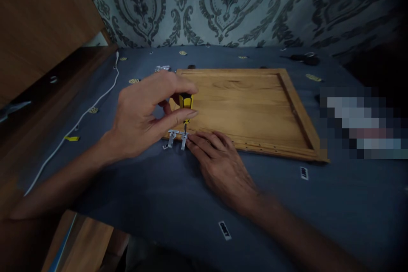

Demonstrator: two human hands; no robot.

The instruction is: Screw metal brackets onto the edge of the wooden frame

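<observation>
Yellow-black screwdriver (186, 102): upright, tip at metal hinge (172, 137) on wooden panel's (245, 102) near-left edge. Left hand (143, 112) pinches its handle, thumb opposite fingers. Right hand (221, 163) lies flattened, grasping nothing visible, fingertips on panel beside hinge.

Dark lettering (225, 230) on the blue cloth's (159, 195) white patches (304, 173), too small for reading

Dim, bluish light, dark right edge
</observation>
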